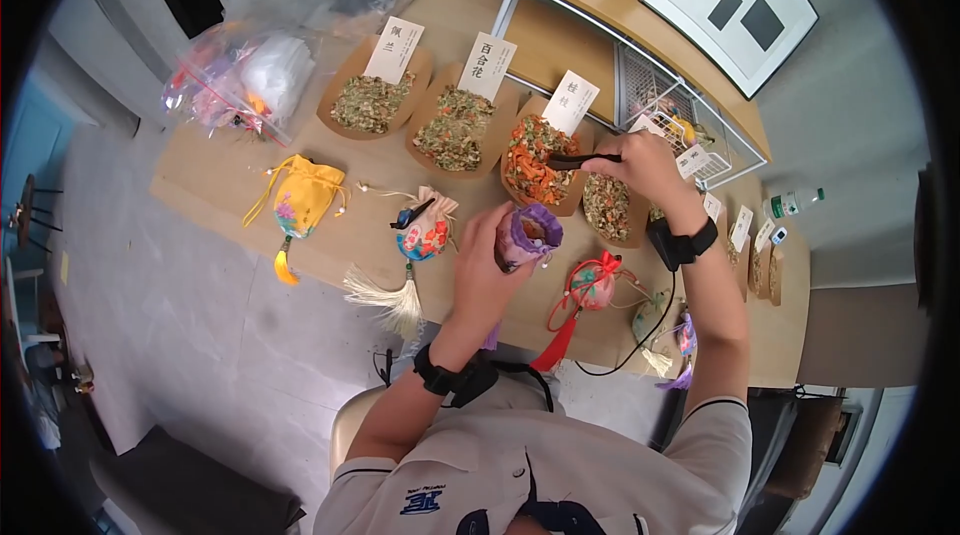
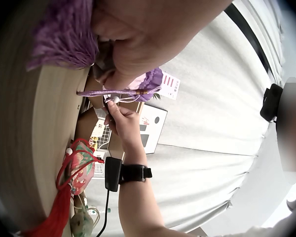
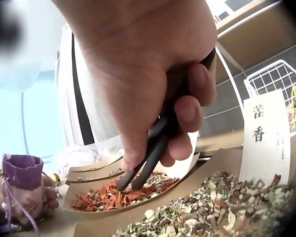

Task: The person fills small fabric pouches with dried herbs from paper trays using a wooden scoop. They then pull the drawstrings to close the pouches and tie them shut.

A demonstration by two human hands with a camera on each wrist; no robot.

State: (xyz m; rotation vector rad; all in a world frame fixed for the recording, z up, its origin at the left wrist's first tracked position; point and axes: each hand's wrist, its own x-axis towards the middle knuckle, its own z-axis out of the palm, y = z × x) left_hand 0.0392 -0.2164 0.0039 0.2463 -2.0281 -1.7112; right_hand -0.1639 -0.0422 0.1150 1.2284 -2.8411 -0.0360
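My right hand (image 1: pixel 645 167) grips black tongs (image 3: pixel 155 150), thumb on one side and fingers curled round the other. Their tips reach down to the orange and green dried herbs (image 3: pixel 111 197) in a brown paper tray (image 1: pixel 574 201) with a white card behind it. In the right wrist view the two tips sit close together at the orange pieces. My left hand (image 1: pixel 482 270) holds a purple-topped drawstring pouch (image 1: pixel 545 247) upright in front of that tray, its mouth spread and some filling showing inside. The pouch's purple tassel (image 2: pixel 64 34) hangs by the left wrist.
More trays of herbs (image 1: pixel 452 135) with cards line the table (image 1: pixel 215 175). A yellow pouch (image 1: pixel 308 197), a floral pouch (image 1: pixel 430 233) and a red-corded pouch (image 1: pixel 592 287) lie along the front edge. A wooden shelf (image 1: pixel 560 40), wire basket (image 1: pixel 735 150) and bottle (image 1: pixel 795 202) stand behind.
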